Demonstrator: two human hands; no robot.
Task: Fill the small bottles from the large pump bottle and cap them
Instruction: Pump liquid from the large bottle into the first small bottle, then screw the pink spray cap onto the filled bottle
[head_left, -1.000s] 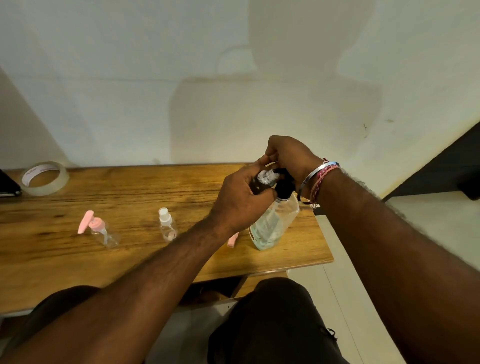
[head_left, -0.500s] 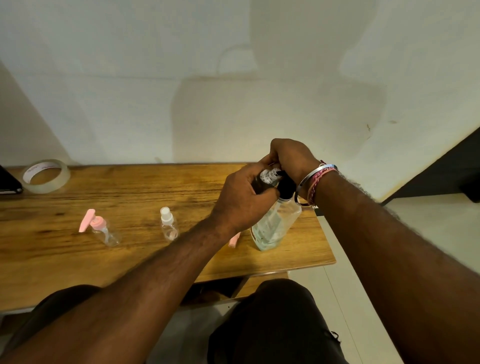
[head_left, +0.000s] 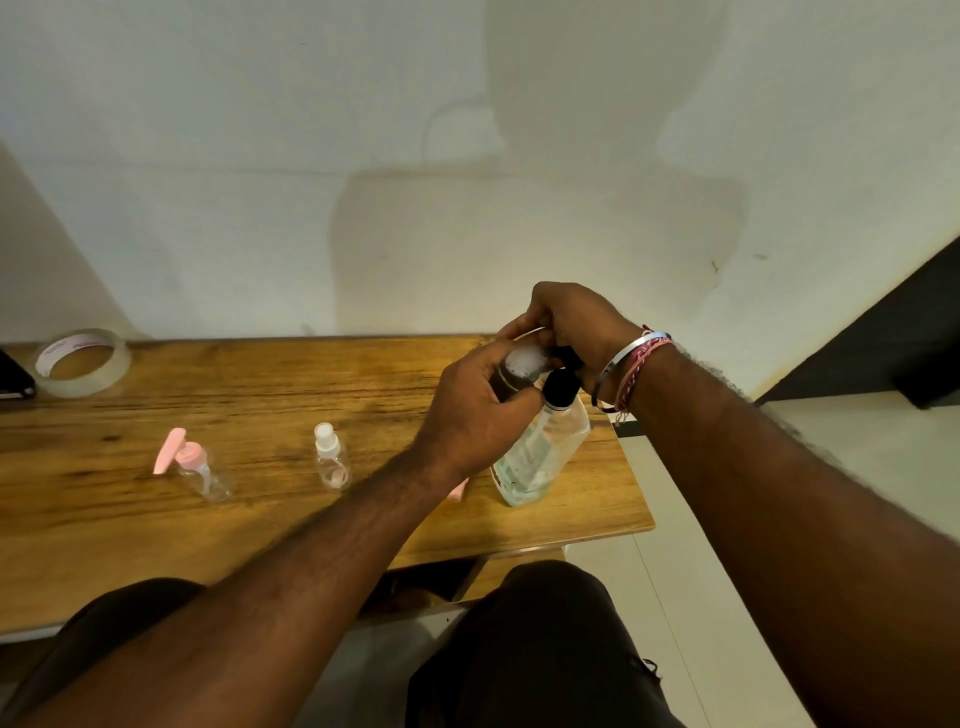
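My wooden table (head_left: 260, 395) stands against the pale wall. A roll of clear tape (head_left: 82, 362) lies flat at its far left corner, with a dark object (head_left: 13, 382) just beside it, cut off by the edge of view. Nearer the middle a small clear bottle with a pink pump (head_left: 195, 465) lies tilted, and a small bottle with a white cap (head_left: 331, 457) stands upright to its right. At the right end stands the large pump bottle (head_left: 540, 457); a pink piece (head_left: 457, 488) lies just left of its base.
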